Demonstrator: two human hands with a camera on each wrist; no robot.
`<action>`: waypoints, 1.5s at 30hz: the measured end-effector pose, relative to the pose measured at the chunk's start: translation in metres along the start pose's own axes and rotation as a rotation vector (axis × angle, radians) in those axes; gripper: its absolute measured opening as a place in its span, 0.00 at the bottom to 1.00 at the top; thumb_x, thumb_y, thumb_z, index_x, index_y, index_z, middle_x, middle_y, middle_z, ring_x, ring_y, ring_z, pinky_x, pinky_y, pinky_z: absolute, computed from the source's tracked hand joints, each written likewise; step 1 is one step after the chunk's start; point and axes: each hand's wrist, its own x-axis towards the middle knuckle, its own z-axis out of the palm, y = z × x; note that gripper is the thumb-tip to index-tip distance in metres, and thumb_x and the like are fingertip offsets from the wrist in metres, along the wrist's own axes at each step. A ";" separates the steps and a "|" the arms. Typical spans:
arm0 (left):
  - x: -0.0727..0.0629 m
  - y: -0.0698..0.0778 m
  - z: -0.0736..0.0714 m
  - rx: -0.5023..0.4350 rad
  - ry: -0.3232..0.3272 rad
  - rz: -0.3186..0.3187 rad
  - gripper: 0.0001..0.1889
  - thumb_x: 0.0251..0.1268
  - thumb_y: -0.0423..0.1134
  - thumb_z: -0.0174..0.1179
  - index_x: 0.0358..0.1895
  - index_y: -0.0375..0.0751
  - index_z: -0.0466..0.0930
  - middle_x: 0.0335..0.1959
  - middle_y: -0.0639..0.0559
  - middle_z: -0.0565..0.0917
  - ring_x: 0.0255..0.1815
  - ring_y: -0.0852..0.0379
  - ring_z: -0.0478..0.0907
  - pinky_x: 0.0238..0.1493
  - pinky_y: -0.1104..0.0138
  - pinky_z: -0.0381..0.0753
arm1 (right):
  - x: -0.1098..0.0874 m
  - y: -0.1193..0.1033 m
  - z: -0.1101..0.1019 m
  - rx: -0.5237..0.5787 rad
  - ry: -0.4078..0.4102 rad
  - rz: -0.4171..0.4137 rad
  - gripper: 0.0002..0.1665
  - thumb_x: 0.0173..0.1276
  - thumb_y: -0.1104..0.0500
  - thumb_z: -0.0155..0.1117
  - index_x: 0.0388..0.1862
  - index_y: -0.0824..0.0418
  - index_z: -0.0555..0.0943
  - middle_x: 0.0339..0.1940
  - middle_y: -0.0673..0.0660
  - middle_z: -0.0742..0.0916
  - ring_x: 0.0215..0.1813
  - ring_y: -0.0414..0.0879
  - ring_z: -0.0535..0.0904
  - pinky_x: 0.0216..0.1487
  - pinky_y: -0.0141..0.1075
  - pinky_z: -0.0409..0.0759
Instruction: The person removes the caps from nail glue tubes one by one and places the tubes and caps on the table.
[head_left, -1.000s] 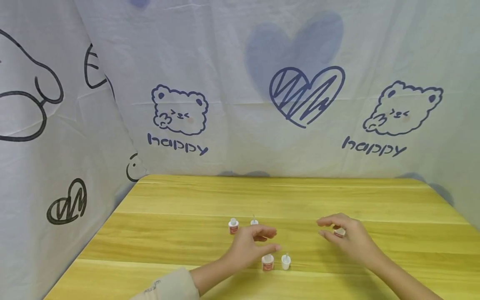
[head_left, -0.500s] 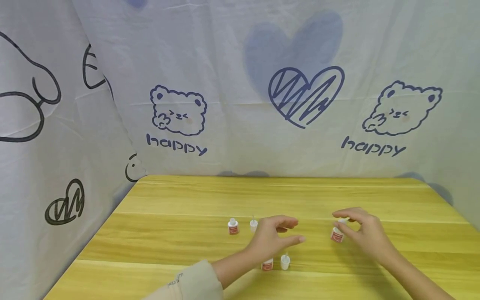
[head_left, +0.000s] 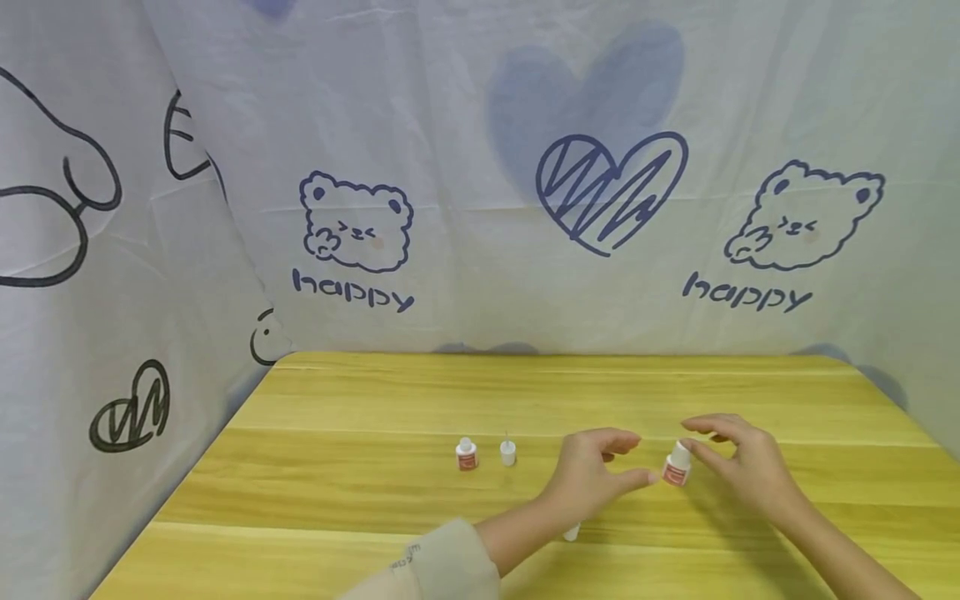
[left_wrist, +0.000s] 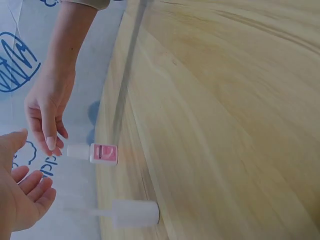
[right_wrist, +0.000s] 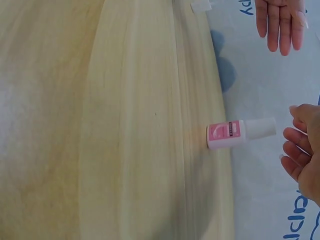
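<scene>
A small white bottle (head_left: 676, 473) with a pink-red label and a white cap (head_left: 681, 454) stands upright on the right part of the table. My right hand (head_left: 750, 467) is just right of that cap, thumb and fingers parted; the right wrist view shows a gap between its fingertips (right_wrist: 294, 109) and the cap. From the left my left hand (head_left: 588, 479) comes close to the bottle, holding nothing, its fingers loosely spread. Behind the left forearm, an upturned cap (head_left: 572, 532) shows only in part; the left wrist view shows a brush cap (left_wrist: 135, 214) with its stem sticking out.
Further left on the wooden table (head_left: 337, 483) stand an uncapped bottle (head_left: 467, 457) of the same kind and an upturned brush cap (head_left: 507, 452). A printed white cloth (head_left: 465, 167) hangs behind the table's back edge, and another stretch hangs along the left side.
My left hand has moved right toward the capped bottle, its forearm now covering the near uncapped bottle. My right hand has shifted slightly right, uncovering the capped bottle.
</scene>
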 end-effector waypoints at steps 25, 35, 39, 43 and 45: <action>0.018 0.013 0.072 -0.091 0.227 -0.326 0.21 0.40 0.33 0.74 0.44 0.35 0.83 0.46 0.47 0.85 0.49 0.54 0.80 0.48 0.67 0.81 | -0.002 0.018 0.008 0.083 -0.091 0.099 0.09 0.55 0.68 0.69 0.36 0.66 0.84 0.34 0.62 0.87 0.33 0.23 0.74 0.32 0.29 0.80; 0.019 -0.001 0.088 -0.131 0.306 -0.398 0.22 0.39 0.32 0.74 0.43 0.31 0.81 0.44 0.44 0.84 0.47 0.48 0.81 0.47 0.64 0.82 | -0.002 0.018 0.008 0.112 -0.118 0.107 0.08 0.55 0.68 0.68 0.36 0.67 0.84 0.35 0.63 0.87 0.32 0.23 0.74 0.31 0.25 0.78; 0.022 -0.007 0.093 -0.123 0.332 -0.367 0.20 0.38 0.32 0.74 0.41 0.33 0.83 0.39 0.46 0.85 0.42 0.54 0.82 0.44 0.68 0.82 | -0.003 0.018 0.007 0.118 -0.119 0.108 0.08 0.55 0.67 0.68 0.36 0.67 0.84 0.35 0.63 0.87 0.32 0.23 0.74 0.31 0.25 0.78; 0.026 -0.012 0.097 -0.114 0.344 -0.347 0.20 0.38 0.32 0.75 0.41 0.34 0.83 0.40 0.46 0.86 0.43 0.55 0.82 0.45 0.70 0.82 | -0.004 0.017 0.007 0.117 -0.122 0.103 0.08 0.56 0.66 0.69 0.36 0.67 0.84 0.34 0.62 0.88 0.31 0.24 0.75 0.31 0.25 0.78; 0.028 -0.015 0.098 -0.119 0.343 -0.340 0.20 0.38 0.32 0.74 0.41 0.35 0.83 0.40 0.46 0.86 0.43 0.56 0.82 0.45 0.70 0.82 | -0.004 0.016 0.006 0.117 -0.126 0.105 0.08 0.56 0.66 0.69 0.36 0.67 0.84 0.34 0.62 0.88 0.32 0.24 0.75 0.31 0.25 0.78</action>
